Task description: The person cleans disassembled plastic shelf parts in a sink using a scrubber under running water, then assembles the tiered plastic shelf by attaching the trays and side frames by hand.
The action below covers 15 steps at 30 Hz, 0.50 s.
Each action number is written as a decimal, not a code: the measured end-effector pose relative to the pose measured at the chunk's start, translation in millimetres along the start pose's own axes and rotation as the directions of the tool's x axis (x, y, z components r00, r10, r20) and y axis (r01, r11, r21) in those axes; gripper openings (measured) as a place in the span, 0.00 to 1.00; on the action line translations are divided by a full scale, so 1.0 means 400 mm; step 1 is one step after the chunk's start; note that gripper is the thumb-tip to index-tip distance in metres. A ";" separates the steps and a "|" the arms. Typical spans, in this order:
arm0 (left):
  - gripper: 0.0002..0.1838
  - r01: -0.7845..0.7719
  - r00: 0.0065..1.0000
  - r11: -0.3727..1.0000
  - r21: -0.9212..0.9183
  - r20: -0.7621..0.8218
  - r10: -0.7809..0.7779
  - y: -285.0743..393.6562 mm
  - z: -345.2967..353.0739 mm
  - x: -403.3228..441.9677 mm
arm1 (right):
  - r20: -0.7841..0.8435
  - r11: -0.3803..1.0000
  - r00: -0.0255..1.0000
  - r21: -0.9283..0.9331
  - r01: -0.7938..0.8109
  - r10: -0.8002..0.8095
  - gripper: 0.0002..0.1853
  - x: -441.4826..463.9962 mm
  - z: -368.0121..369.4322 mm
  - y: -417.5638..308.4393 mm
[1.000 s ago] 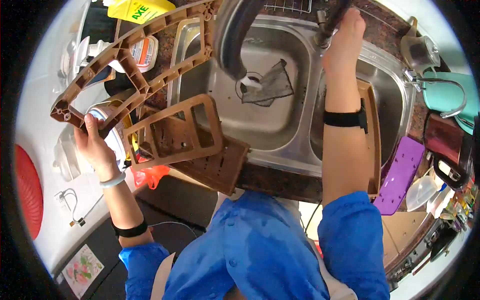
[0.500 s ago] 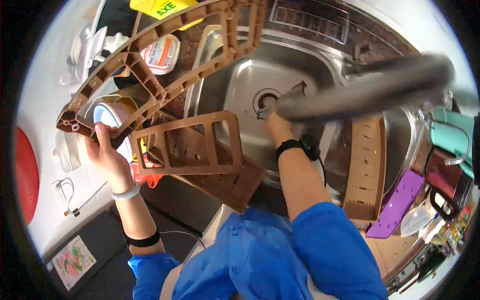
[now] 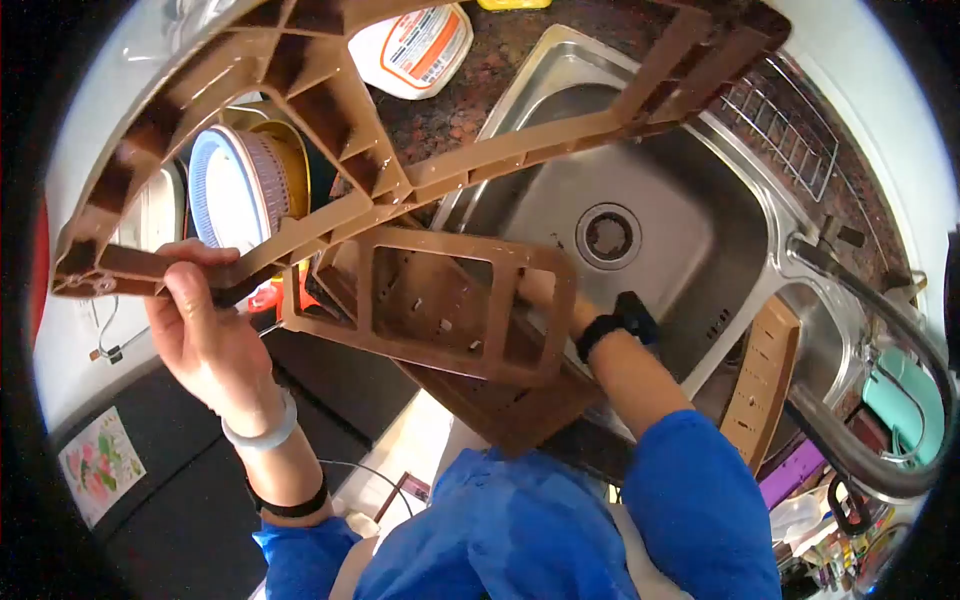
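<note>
So the brown frame (image 3: 375,195) looks like ribbed matt plastic with wet shiny spots, the sink basin (image 3: 640,190) is smooth brushed-looking metal, and the speckled surface (image 3: 432,125) seems glossy stone.

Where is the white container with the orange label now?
In the head view, the white container is near the top, left of centre, on the speckled counter left of the sink, partly behind the brown frame.

No text is legible, even the label (image 3: 427,48) on the white container (image 3: 372,52).
</note>
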<state>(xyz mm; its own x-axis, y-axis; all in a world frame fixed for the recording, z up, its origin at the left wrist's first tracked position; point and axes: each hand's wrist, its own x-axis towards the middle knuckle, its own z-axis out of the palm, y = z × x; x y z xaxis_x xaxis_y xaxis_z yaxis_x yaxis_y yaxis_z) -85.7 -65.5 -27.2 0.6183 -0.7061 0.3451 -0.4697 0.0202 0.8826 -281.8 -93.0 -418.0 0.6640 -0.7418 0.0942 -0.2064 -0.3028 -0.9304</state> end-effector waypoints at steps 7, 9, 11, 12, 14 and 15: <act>0.14 0.031 0.999 0.999 -0.021 0.025 -0.030 0.004 -0.011 0.010 | 0.334 0.963 0.917 0.081 -0.258 0.217 0.14 0.050 -0.095 -0.099; 0.15 0.006 0.999 0.999 -0.034 -0.031 -0.007 0.003 -0.004 0.011 | -0.053 0.842 0.850 0.180 -0.508 0.524 0.10 0.086 -0.087 -0.035; 0.17 0.003 0.999 0.998 -0.062 0.040 -0.001 0.000 -0.020 0.017 | -0.247 0.876 0.843 0.208 -0.435 0.477 0.09 0.165 -0.106 -0.036; 0.17 0.013 1.000 0.997 -0.076 0.009 -0.012 -0.006 -0.019 0.012 | -0.438 0.909 0.797 0.219 -0.354 0.416 0.08 0.196 -0.111 -0.029; 0.16 -0.004 0.997 0.991 -0.133 0.073 0.014 -0.019 -0.034 0.012 | -0.461 0.964 0.849 0.069 -0.256 0.258 0.07 0.203 -0.043 0.063; 0.16 0.001 0.997 0.992 -0.128 0.070 0.008 -0.024 -0.035 0.012 | -0.458 0.984 0.883 -0.084 -0.155 0.100 0.06 0.203 -0.029 0.063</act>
<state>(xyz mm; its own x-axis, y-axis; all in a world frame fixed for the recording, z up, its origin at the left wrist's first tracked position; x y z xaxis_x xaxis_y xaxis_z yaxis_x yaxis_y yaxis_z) -69.4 -59.0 -29.6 0.5686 -0.7539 0.3292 -0.3850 0.1098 0.9164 -241.5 -167.7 -429.6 0.2368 -0.9595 0.1525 -0.3661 -0.2336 -0.9008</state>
